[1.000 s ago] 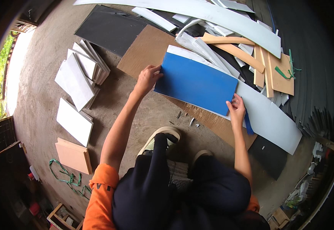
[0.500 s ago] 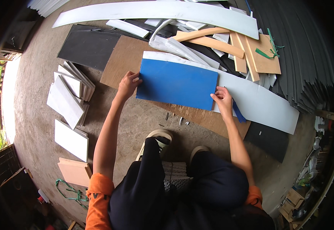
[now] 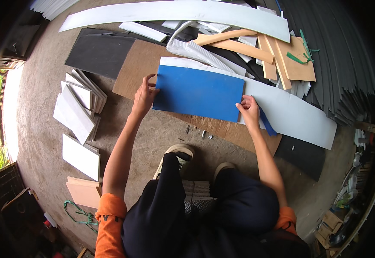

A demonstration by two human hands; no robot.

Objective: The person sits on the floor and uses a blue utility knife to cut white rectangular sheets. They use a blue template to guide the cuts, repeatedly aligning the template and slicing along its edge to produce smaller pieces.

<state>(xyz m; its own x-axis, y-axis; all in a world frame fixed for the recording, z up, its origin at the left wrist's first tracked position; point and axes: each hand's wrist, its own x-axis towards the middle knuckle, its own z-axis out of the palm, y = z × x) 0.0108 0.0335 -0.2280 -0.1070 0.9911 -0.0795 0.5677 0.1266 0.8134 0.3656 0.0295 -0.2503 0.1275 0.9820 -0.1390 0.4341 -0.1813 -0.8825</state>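
A blue rectangular sheet (image 3: 199,92) lies over a long white sheet (image 3: 297,112) on a brown plywood board (image 3: 138,64). My left hand (image 3: 143,96) is at the blue sheet's left edge, fingers apart and bent, the thumb tip close to the edge. At the right edge, my right hand (image 3: 250,112) pinches the blue sheet, thumb on its top face and fingers curled beside it. Just right of that hand, a narrow blue strip (image 3: 266,123) lies across the white sheet.
White panels (image 3: 81,103) lie stacked on the floor at left, above peach-coloured boards (image 3: 83,192) and green cord (image 3: 81,215). White and tan offcuts (image 3: 235,49) are heaped beyond the board, under a long white strip (image 3: 174,12). Dark sheets (image 3: 329,56) lie far right.
My left hand's index finger has lifted and spread away from the blue sheet's edge. The right hand and the blue sheet have hardly moved.
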